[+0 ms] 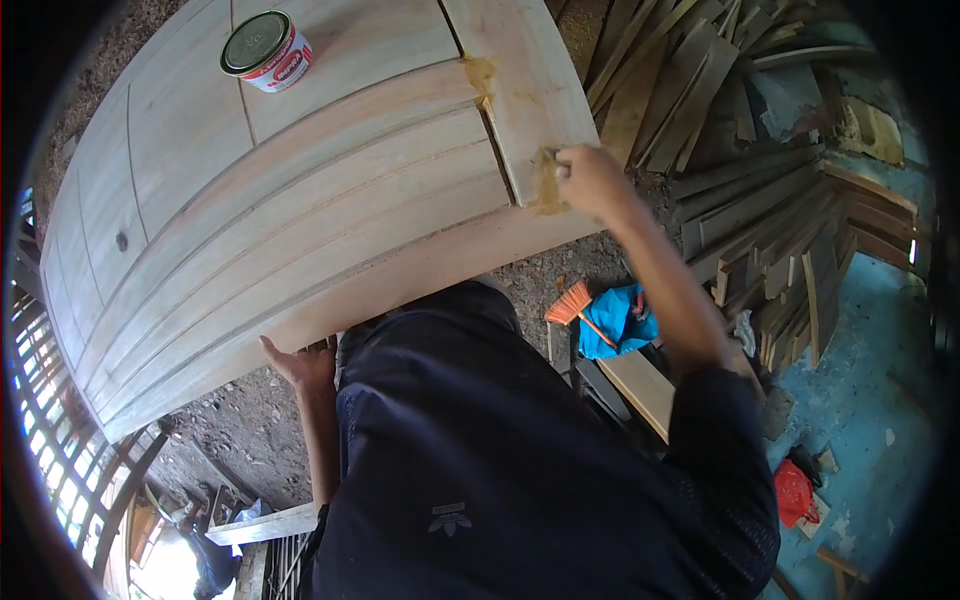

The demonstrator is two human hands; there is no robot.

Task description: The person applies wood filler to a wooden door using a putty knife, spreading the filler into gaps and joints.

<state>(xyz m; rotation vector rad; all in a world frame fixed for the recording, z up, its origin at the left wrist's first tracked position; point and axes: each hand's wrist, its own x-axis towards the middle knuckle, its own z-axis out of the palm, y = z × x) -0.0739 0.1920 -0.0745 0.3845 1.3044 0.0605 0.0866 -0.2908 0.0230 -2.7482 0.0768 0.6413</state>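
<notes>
A pale wooden door (350, 190) with grooved panels lies flat in front of me. My right hand (592, 182) is closed at its right end, against a yellowish-brown filler patch (549, 185). Whatever the fingers pinch is too small or hidden to make out. Farther up the same crosspiece is another filler patch (479, 72), beside a dark joint gap. At the near edge rests my left hand (305, 368), its thumb stretched out along the wood and the other fingers mostly hidden. A red and white tin (283, 65) with a closed metal lid stands on the far part of the door.
Stacked wooden boards (690, 90) crowd the right side. Below the door's right end lie an orange brush (570, 302) and a blue bag (622, 322). A red item (793, 495) is on the bluish floor (860, 400). Slatted lattice (50, 400) borders the left.
</notes>
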